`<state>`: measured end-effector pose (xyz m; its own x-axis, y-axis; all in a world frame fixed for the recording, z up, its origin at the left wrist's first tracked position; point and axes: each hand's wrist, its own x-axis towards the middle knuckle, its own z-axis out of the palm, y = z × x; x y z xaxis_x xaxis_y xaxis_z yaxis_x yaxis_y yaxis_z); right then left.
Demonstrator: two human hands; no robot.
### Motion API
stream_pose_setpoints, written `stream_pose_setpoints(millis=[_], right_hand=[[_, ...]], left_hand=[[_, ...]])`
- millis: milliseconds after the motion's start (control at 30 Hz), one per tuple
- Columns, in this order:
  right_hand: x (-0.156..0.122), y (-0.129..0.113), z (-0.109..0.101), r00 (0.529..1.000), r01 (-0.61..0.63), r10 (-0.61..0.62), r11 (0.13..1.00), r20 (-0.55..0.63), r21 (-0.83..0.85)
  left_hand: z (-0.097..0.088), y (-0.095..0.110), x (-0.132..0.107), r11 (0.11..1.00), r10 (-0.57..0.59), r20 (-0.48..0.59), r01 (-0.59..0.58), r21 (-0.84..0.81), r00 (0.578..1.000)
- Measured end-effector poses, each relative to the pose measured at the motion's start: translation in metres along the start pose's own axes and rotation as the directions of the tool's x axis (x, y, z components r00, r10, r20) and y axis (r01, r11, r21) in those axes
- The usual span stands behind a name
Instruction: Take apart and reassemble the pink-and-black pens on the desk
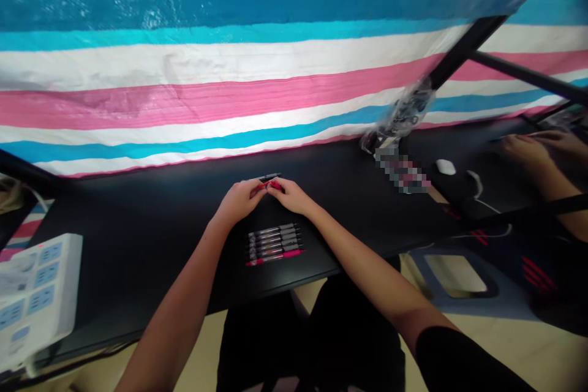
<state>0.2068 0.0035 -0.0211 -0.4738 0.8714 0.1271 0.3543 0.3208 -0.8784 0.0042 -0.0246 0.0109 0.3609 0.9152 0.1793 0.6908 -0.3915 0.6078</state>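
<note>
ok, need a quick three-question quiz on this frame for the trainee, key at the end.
1. Multiple choice: what colour is the small piece that the left hand and right hand have at their fingertips?
A) green
B) red
C) yellow

2. True or false: the white power strip is to the left of the row of pens.

3. Fill in: in that row, the pen closest to the near edge of the black table is ____ in colour.

Key: 1 B; 2 true; 3 pink-red.
</note>
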Motion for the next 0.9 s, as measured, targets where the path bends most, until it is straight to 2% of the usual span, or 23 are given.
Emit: stream_pose_setpoints(millis=[233, 367, 500, 600, 667, 767, 900], right_hand=[[-0.001, -0.003, -0.002, 0.999, -0.003, 0.004, 1.000, 0.035, -0.022], [0.000, -0.002, -0.002, 0.999, -0.031, 0.030, 0.999, -0.009, -0.030], [0.004, 0.004, -0.006, 0.989, -0.054, 0.078, 0.981, -0.124, 0.189], [0.007, 0.008, -0.010, 0.969, -0.071, 0.159, 0.914, -0.191, 0.401], [0.007, 0.008, -0.012, 0.967, -0.077, 0.190, 0.852, -0.169, 0.518], [0.005, 0.004, -0.014, 0.981, -0.088, 0.179, 0.749, -0.072, 0.657], [0.002, -0.001, -0.015, 0.989, -0.117, 0.148, 0.658, 0.025, 0.744]], left_hand=[[0.003, -0.006, 0.000, 1.000, -0.012, 0.006, 0.012, -0.020, 1.000], [0.002, -0.007, 0.000, 0.999, -0.040, 0.003, 0.040, -0.023, 0.999], [0.000, -0.009, 0.000, 0.995, -0.089, -0.022, 0.087, -0.048, 0.996], [0.001, -0.011, 0.000, 0.988, -0.122, -0.062, 0.115, -0.106, 0.991], [0.003, -0.011, 0.001, 0.980, -0.132, -0.088, 0.117, -0.159, 0.987], [0.007, -0.012, 0.002, 0.970, -0.139, -0.129, 0.109, -0.216, 0.982], [0.007, -0.010, 0.003, 0.967, -0.142, -0.183, 0.097, -0.235, 0.973]])
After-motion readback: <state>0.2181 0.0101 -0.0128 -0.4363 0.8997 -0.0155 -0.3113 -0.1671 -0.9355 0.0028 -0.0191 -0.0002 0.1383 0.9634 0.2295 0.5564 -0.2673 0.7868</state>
